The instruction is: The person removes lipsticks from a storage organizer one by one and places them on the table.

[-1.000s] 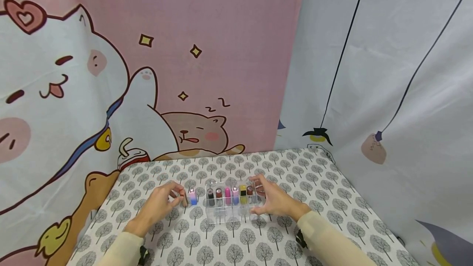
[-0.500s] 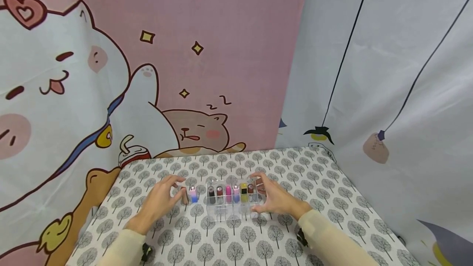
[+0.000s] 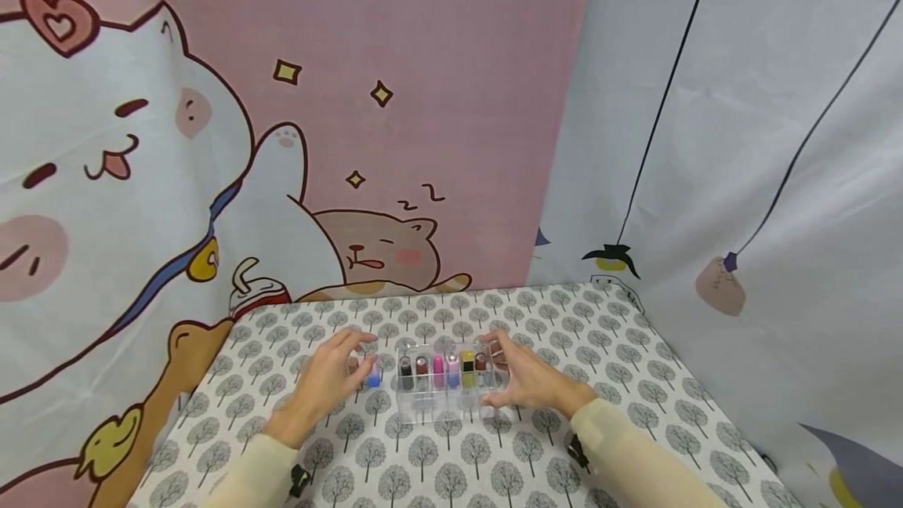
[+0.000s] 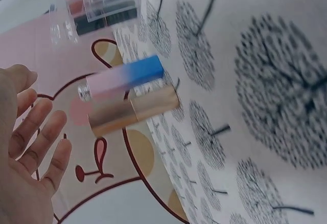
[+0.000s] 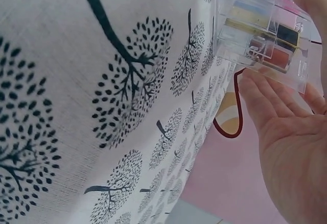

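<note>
My left hand (image 3: pixel 326 375) is held over the table with thumb and fingers spread, and nothing lies in its grasp. Two lipstick tubes stand upright close by: a pink-to-blue lipstick (image 4: pixel 125 77) and a brown-and-gold lipstick (image 4: pixel 134 110). In the head view the hand partly hides both. A clear lipstick organizer (image 3: pixel 427 412) stands to their right. Its back row carries several lipsticks, among them a black one (image 3: pixel 405 373), a bright pink one (image 3: pixel 438 371) and a yellow one (image 3: pixel 468 376). My right hand (image 3: pixel 525 375) grips the organizer's right end, thumb in front and fingers behind.
A white cloth with tree prints (image 3: pixel 451 453) covers the table. Behind it hangs a pink cartoon backdrop (image 3: pixel 451 100), and a pale curtain (image 3: pixel 656 139) closes off the right side. The organizer's front row shows bare compartments.
My left hand has moved right, from beside the brown-and-gold lipstick to in front of both loose lipsticks, its fingers spreading wider. The right hand has stayed at the organizer.
</note>
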Demonstrator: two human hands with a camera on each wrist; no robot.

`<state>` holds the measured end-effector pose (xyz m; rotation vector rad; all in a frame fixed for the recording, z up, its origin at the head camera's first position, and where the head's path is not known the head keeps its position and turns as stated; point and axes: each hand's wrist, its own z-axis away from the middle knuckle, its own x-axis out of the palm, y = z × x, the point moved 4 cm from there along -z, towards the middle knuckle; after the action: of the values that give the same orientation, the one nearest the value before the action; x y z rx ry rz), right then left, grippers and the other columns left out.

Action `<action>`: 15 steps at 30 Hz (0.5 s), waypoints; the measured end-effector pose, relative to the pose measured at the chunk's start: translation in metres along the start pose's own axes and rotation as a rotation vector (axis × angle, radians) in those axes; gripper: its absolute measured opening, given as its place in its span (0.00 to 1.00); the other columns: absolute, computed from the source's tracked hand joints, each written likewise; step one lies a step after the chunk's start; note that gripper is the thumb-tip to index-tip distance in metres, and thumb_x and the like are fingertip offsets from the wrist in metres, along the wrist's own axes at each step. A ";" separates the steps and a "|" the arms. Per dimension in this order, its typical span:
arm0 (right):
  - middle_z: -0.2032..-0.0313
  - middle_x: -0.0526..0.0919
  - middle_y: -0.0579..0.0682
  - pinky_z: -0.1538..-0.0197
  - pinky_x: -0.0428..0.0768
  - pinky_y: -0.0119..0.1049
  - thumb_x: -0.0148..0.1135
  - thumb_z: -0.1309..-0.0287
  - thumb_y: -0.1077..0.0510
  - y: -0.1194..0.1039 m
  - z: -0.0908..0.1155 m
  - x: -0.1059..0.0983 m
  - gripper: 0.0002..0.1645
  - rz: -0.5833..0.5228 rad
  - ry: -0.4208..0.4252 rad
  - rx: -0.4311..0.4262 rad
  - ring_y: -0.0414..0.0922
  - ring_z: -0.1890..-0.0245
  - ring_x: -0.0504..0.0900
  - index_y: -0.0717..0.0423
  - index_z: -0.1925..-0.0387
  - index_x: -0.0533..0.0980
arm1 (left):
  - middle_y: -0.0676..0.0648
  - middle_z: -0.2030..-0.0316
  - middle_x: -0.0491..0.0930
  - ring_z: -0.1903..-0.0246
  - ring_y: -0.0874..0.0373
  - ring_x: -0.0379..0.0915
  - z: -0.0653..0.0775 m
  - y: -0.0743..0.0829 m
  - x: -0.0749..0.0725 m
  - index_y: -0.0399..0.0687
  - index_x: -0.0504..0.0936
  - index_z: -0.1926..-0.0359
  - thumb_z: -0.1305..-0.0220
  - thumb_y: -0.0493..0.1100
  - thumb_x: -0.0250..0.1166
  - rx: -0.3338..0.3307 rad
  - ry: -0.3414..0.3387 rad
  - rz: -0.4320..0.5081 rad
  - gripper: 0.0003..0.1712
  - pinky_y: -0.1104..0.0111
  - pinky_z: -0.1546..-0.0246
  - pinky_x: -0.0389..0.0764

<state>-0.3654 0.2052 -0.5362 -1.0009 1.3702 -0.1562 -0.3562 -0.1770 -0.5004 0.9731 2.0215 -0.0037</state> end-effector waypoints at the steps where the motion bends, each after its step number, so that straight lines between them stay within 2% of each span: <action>1: 0.31 0.86 0.56 0.23 0.89 0.61 0.95 0.47 0.42 0.000 -0.001 0.000 0.69 0.001 0.001 -0.002 0.59 0.30 0.88 0.56 0.16 0.62 | 0.45 0.49 0.92 0.74 0.61 0.85 -0.001 0.003 0.001 0.44 0.91 0.40 0.30 0.36 0.84 0.011 0.002 0.004 0.20 0.80 0.76 0.83; 3: 0.31 0.86 0.56 0.22 0.89 0.61 0.95 0.47 0.42 -0.001 -0.001 -0.001 0.69 0.001 -0.003 0.003 0.60 0.29 0.88 0.56 0.16 0.63 | 0.46 0.49 0.92 0.73 0.64 0.83 -0.004 0.008 0.003 0.45 0.91 0.40 0.31 0.37 0.84 0.037 0.011 -0.006 0.21 0.78 0.74 0.85; 6: 0.31 0.86 0.55 0.22 0.88 0.61 0.95 0.48 0.42 -0.002 -0.002 -0.002 0.68 0.000 -0.007 0.013 0.60 0.29 0.88 0.56 0.16 0.63 | 0.46 0.47 0.93 0.63 0.57 0.89 -0.009 0.017 0.006 0.46 0.92 0.39 0.31 0.38 0.85 0.066 0.027 -0.026 0.21 0.69 0.62 0.94; 9: 0.31 0.86 0.54 0.21 0.88 0.62 0.96 0.48 0.41 -0.003 -0.003 -0.004 0.67 0.007 -0.017 0.028 0.59 0.29 0.87 0.54 0.17 0.64 | 0.46 0.46 0.93 0.52 0.50 0.92 -0.015 0.024 0.011 0.46 0.91 0.38 0.30 0.40 0.84 0.078 0.017 -0.039 0.22 0.60 0.51 0.98; 15: 0.29 0.85 0.58 0.20 0.85 0.65 0.96 0.48 0.42 -0.004 -0.002 -0.006 0.63 -0.006 -0.034 0.055 0.60 0.27 0.86 0.52 0.20 0.67 | 0.49 0.43 0.93 0.50 0.50 0.93 -0.023 0.040 0.026 0.49 0.90 0.36 0.28 0.42 0.84 0.091 -0.028 -0.018 0.22 0.60 0.50 0.98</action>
<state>-0.3664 0.2057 -0.5284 -0.9576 1.3256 -0.1803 -0.3553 -0.1256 -0.4909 1.0059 2.0187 -0.1193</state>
